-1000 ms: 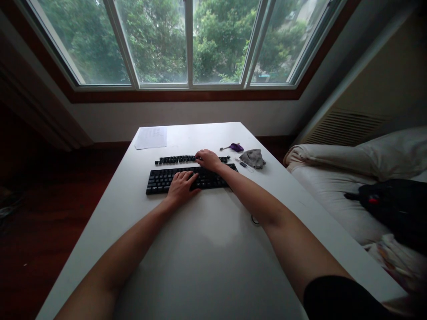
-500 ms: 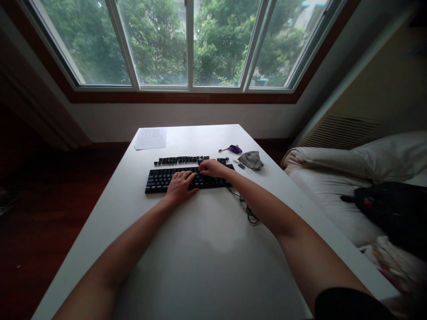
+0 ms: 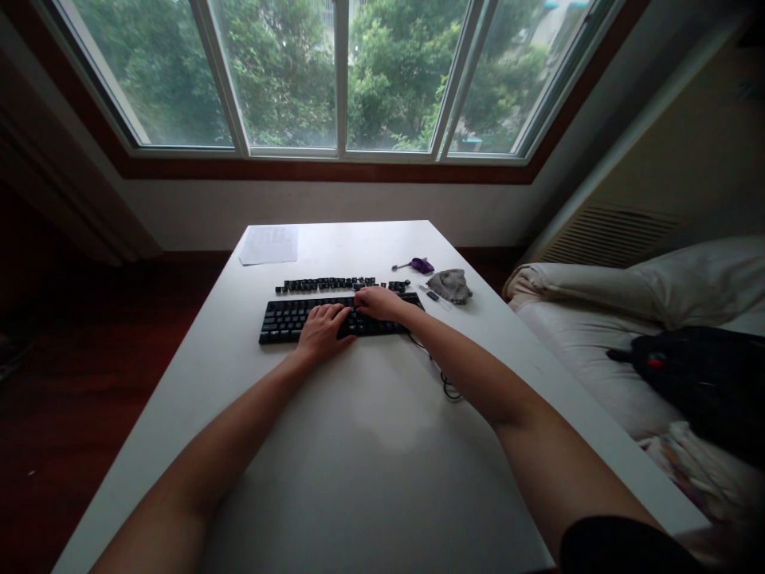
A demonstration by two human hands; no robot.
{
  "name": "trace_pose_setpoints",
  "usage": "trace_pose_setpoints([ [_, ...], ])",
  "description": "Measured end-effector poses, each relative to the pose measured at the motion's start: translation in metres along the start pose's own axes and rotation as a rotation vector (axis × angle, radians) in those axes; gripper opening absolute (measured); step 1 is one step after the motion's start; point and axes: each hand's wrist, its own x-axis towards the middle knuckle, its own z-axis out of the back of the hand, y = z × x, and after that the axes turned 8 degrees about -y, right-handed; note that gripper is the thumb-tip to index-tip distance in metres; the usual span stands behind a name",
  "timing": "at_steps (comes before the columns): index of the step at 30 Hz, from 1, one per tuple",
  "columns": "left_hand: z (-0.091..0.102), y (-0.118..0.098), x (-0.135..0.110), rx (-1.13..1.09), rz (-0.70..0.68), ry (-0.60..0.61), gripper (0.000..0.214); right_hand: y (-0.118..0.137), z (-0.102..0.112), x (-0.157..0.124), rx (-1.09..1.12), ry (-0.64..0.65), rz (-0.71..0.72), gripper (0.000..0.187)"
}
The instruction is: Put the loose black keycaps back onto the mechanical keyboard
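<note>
A black keyboard (image 3: 280, 322) lies across the white table (image 3: 352, 422). My left hand (image 3: 323, 328) rests on its middle with the fingers stretched out and the thumb along the near edge. Over the keyboard just to the right, my right hand (image 3: 378, 303) is curled, fingertips pressed together and pointing down at the keys. Whatever it pinches, if anything, is hidden. Loose black keycaps (image 3: 326, 284) stand in rows behind the keyboard. A few more keycaps (image 3: 399, 285) sit to the right of my right hand.
To the right lie a grey cloth (image 3: 450, 285), a purple brush-like item (image 3: 421, 265) and a small dark-handled wire tool (image 3: 432, 296). A coiled cable (image 3: 450, 389) runs beneath my right forearm. Paper (image 3: 270, 244) lies at the far left. A sofa (image 3: 574, 335) stands on the right.
Both hands keep nearly the same place on the keyboard; my right hand's curled fingers have shifted very slightly. The whole view has tilted a little.
</note>
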Motion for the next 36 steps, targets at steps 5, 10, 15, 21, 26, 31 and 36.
trace_pose_setpoints([
  [5,0.001,0.001,0.000,0.006,-0.002,0.008,0.064,0.000,0.004,0.003,-0.011,0.061,-0.044,0.009],
  [10,0.002,0.001,-0.001,0.014,0.003,0.016,0.064,0.000,0.005,0.010,0.243,-0.162,-0.226,0.020],
  [15,0.004,0.003,-0.001,0.008,-0.017,0.026,0.063,0.021,-0.007,0.022,0.927,-0.344,-0.399,0.041],
  [21,0.007,0.010,-0.001,-0.038,-0.063,0.061,0.061,0.046,-0.027,0.027,1.546,-0.330,-0.438,0.042],
  [26,0.009,0.010,-0.002,-0.043,-0.060,0.069,0.062,0.046,-0.040,0.028,1.529,-0.310,-0.455,0.038],
  [31,0.009,0.010,-0.003,-0.038,-0.056,0.061,0.061,0.021,-0.037,0.029,1.199,-0.489,-0.497,0.035],
  [36,0.008,0.011,-0.004,-0.045,-0.027,0.052,0.061,-0.024,-0.018,0.024,0.505,-0.620,-0.502,0.026],
])
